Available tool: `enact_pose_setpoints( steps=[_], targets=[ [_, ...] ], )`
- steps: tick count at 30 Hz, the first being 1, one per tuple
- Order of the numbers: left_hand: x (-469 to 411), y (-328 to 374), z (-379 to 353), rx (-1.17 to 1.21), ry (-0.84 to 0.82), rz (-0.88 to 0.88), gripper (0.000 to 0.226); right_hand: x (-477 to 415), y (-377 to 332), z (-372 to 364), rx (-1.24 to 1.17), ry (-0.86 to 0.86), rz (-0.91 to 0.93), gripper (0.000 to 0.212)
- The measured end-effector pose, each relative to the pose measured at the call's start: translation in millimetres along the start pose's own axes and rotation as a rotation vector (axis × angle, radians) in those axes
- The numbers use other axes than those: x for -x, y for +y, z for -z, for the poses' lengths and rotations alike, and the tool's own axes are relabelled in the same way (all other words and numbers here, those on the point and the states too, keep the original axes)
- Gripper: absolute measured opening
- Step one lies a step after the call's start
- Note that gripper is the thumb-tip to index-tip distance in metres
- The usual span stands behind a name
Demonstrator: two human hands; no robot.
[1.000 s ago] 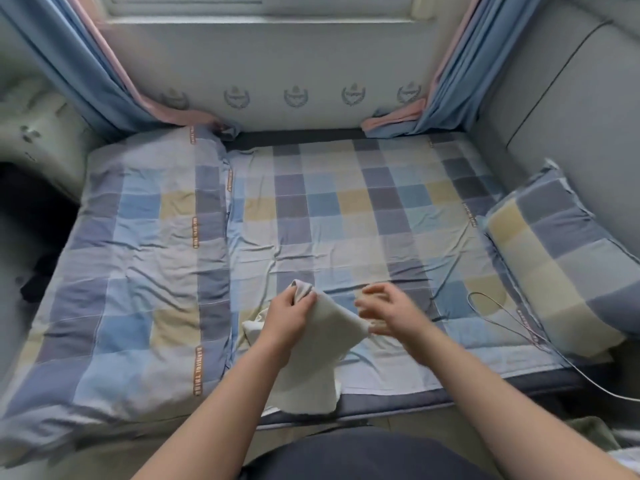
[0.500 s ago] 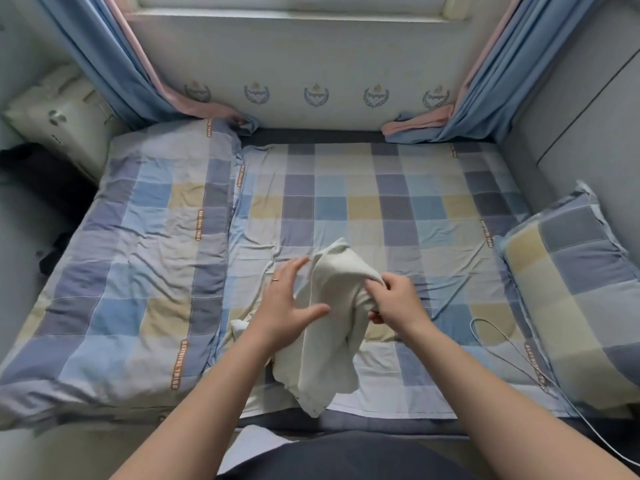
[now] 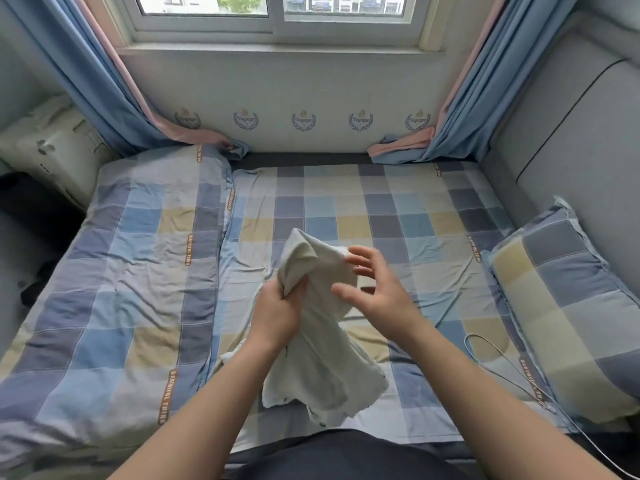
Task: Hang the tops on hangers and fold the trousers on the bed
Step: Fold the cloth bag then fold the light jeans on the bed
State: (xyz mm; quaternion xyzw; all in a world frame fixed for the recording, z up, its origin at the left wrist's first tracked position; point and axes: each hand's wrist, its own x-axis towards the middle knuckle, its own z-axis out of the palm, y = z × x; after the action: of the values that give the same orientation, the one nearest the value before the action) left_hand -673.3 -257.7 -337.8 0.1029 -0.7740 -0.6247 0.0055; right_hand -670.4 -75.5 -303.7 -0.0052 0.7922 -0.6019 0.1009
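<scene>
Hands just below centre, over the bed: left hand clenched, fingers curled round a bunched fold of the garment; right hand just beside it at 3 o'clock, holding nothing, fingers spread wide, thumb out. Fingertips close to the cloth's upper fold, contact there impossible to tell.

Garment pale cream, lifted off the bed, peak pointing to 12 o'clock, loose end hanging toward 6 o'clock with a ragged hem near the bed's near edge. Kind of garment not clear.

Then, from the left:
- At 9 to 10 o'clock, a whitish box beside the bed, dark floor below it.
- At 11 o'clock, left curtain, blue with a pink edge, foot resting on the bed's far corner.
- At 8 to 9 o'clock, a checked duvet folded along the bed's left half.
- At 12 o'clock, window above a white wall with a row of crests.
- Centre, checked sheet, wrinkled.
- At 6 o'clock, dark clothing of the person.
- At 1 o'clock, right curtain, foot on the far right corner.
- At 4 o'clock, thin white cable looped on the sheet, running off toward 5 o'clock.
- At 3 to 4 o'clock, checked pillow against a grey headboard.
</scene>
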Motion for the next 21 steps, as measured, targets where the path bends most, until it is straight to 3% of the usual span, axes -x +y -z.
enact_pose_setpoints(
  steps=[3, 4, 7, 10, 12, 18, 19, 21],
  targets=[
    [-1.1, 15.7, 1.6, 0.160, 0.111, 0.090, 0.012, 13.8, 30.3, -15.5, 0.125, -0.011, -0.196, 0.095],
    [-2.0, 22.7, 1.4, 0.205, 0.128, 0.110, 0.012, 17.8, 38.5, -26.6, 0.156, -0.019, -0.271, 0.094],
    [-4.3, 44.0, 0.5, 0.337, 0.120, 0.160, 0.012, 19.9, 51.6, -51.8, 0.327, -0.079, -0.387, 0.062],
    [-7.7, 58.5, 5.9, 0.378, 0.131, 0.163, 0.012, 5.9, 67.2, -44.2, 0.443, -0.134, -0.315, 0.040],
    [-14.0, 59.5, 14.4, 0.384, 0.172, 0.166, 0.011, -1.5, 77.1, -31.5, 0.442, -0.063, -0.280, 0.019],
    [-32.4, 54.1, 32.0, 0.402, 0.247, 0.195, 0.004, -12.9, 69.3, 0.8, 0.618, 0.169, -0.103, 0.036],
    [-35.2, 53.4, 35.4, 0.376, 0.232, 0.170, 0.006, -14.4, 61.9, 6.2, 0.616, 0.172, -0.069, 0.037],
    [-39.2, 50.4, 42.3, 0.268, 0.152, 0.093, 0.031, -19.2, 48.0, 15.9, 0.556, 0.185, -0.021, 0.042]
  ],
)
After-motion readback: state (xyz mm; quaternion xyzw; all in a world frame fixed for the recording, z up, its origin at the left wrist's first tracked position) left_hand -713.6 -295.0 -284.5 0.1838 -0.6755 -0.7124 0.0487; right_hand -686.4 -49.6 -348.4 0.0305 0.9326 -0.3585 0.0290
